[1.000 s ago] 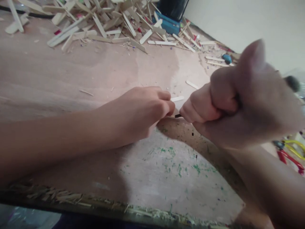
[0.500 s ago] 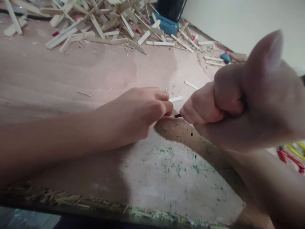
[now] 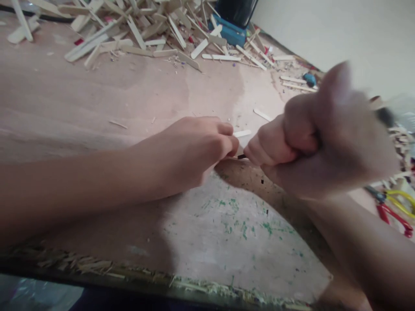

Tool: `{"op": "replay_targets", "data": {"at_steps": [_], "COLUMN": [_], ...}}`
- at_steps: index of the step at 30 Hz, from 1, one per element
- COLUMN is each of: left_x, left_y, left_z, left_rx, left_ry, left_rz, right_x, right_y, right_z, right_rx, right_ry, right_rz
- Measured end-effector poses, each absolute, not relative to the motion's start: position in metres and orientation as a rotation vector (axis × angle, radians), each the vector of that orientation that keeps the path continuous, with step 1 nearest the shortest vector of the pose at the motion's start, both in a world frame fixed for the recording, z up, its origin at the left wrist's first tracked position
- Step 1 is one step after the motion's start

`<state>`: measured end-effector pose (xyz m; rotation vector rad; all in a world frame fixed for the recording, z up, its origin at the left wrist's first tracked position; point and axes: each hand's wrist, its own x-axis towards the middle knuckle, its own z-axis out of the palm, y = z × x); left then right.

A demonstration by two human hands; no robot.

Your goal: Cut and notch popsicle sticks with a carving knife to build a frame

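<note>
My left hand rests on the wooden work surface, its fingers bent and pressed down near the middle. Whatever lies under those fingertips is hidden. Just past them a pale wooden craft stick shows one end; whether the fingers touch it I cannot tell. My right hand is a fist with the thumb up on top, wrapped round a slim tool. Only the tool's thin dark end shows, close to the left fingertips, so its kind is hidden. The back of the right fist is blurred.
A heap of wooden craft sticks lies at the back, beside a black object on a blue base. Another stick lies beyond my right hand. Red-handled and yellow-handled tools lie at the right. Shavings line the front edge.
My right fist has swung a little left, its thumb now lower, while the dark tool end stays by the left fingertips. My left hand holds its place; the view has shifted slightly.
</note>
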<state>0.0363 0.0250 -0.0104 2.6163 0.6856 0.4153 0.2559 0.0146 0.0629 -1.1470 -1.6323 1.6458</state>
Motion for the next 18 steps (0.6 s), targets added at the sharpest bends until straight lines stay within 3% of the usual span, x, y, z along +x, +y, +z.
{"op": "replay_targets", "data": {"at_steps": [1,5,8,18], "left_x": [0.037,0.037,0.035,0.035], "left_y": [0.025,0.025,0.024,0.025], "left_z": [-0.010,-0.010,-0.010,-0.011], "left_rx": [2.618,2.625,2.626,2.614], "left_ry": [0.684,0.680,0.677,0.683], "left_rz": [0.420,0.419,0.447,0.421], "right_x": [0.261,0.271,0.271,0.261], "right_y": [0.017,0.017,0.011,-0.001], "right_z": [0.063,0.066,0.066,0.050], "right_rx": [-1.105,-1.295,-1.371,-1.311], "right_ry": [-1.557,-1.574,-1.535,-1.532], "right_rz": [1.526,1.649,1.508,1.492]}}
